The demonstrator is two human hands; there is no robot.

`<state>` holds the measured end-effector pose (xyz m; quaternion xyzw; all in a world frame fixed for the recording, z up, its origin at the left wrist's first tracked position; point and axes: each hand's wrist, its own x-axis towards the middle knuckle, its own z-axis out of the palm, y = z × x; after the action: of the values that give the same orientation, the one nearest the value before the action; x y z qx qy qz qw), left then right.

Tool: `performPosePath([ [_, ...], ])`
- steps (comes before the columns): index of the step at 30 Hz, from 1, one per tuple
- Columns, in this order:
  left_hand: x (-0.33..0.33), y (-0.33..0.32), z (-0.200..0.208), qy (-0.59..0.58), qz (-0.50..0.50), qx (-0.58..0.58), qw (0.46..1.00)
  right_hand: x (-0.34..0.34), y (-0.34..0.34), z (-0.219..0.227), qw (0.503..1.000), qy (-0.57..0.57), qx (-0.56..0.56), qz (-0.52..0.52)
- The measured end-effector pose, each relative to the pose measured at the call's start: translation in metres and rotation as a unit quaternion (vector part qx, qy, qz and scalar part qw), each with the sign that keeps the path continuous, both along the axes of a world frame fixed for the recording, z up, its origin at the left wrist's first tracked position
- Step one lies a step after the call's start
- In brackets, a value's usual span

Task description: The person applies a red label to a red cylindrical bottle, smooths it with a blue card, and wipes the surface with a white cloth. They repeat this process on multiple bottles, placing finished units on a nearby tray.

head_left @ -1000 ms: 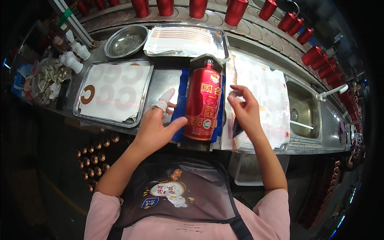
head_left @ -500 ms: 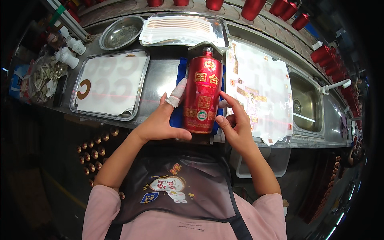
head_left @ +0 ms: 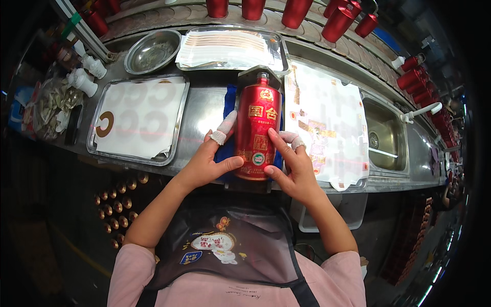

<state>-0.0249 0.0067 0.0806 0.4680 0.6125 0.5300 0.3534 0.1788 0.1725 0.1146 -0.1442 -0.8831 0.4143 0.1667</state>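
Observation:
A shiny red bottle (head_left: 260, 125) with gold lettering and a small round green-and-white sticker lies with its neck pointing away from me. It rests in a dark holder (head_left: 254, 73) with blue cloth (head_left: 229, 100) around it. My left hand (head_left: 207, 162) grips its left side, thumb on the lower front, a white finger cot on the index finger. My right hand (head_left: 295, 166) is spread at the right side. One bare fingertip presses the front beside the gold square print, and the thumb touches near the base. A white cot covers another right finger.
Left is a tray (head_left: 91, 140) with a white sheet and gold C-shaped labels. Behind are a metal bowl (head_left: 134, 60) and a tray of strips (head_left: 225, 48). Right lie white label sheets (head_left: 332, 120), then a sink (head_left: 404, 153) with a white tap. Red bottles (head_left: 338, 25) stand on a conveyor (head_left: 302, 43).
My right index fingertip and thumb have come from the bottle's right edge onto its front. My left thumb now touches the bottle's lower left. The red bottles on the conveyor have shifted.

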Motion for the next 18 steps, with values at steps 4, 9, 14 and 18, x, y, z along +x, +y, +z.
performPosePath([
  [4,0.0,-0.004,0.013,0.094,0.043,0.009,0.995,-0.005,0.005,0.009,1.0,0.007,0.023,-0.012],
  [9,0.017,0.002,0.03,0.312,0.047,0.058,0.947,-0.028,0.015,0.024,0.994,0.002,0.097,-0.05],
  [14,0.026,0.011,0.035,0.349,0.024,0.039,0.936,-0.044,0.019,0.03,0.989,-0.058,0.128,-0.043],
  [18,0.026,0.014,0.032,0.359,0.034,0.031,0.932,-0.048,0.023,0.028,0.99,-0.07,0.118,-0.037],
])
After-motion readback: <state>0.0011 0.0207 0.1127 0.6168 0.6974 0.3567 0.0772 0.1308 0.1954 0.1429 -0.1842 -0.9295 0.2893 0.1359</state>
